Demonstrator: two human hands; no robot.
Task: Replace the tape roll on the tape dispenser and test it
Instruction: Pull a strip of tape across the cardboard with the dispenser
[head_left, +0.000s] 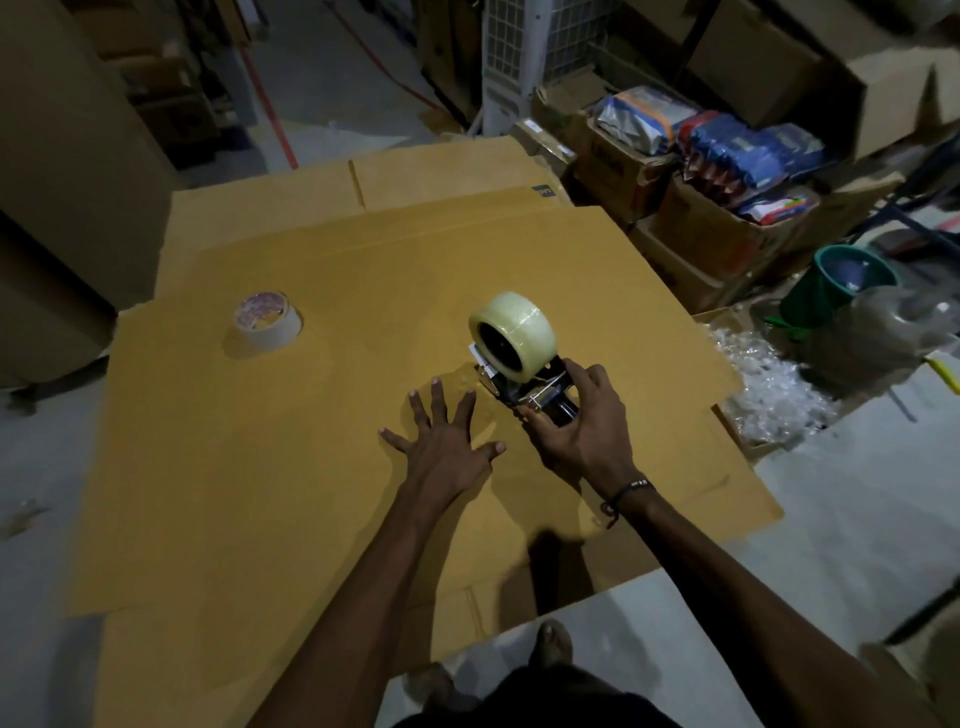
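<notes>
Now, from the head camera, flattened cardboard (311, 415) is seen spread over the floor, and the dispenser (535, 392) is set on it, near the middle. A clear roll (514, 332) is mounted on the dispenser, standing on edge. The dispenser's handle is clasped by the right hand (582, 431), fingers wrapped over the black frame. The left hand (441, 441) is laid flat on the cardboard just beside the dispenser, fingers spread, nothing grasped. A nearly spent roll (266, 322) is left lying flat, well apart to the left. A green bucket (831, 286) is seen off to the right.
</notes>
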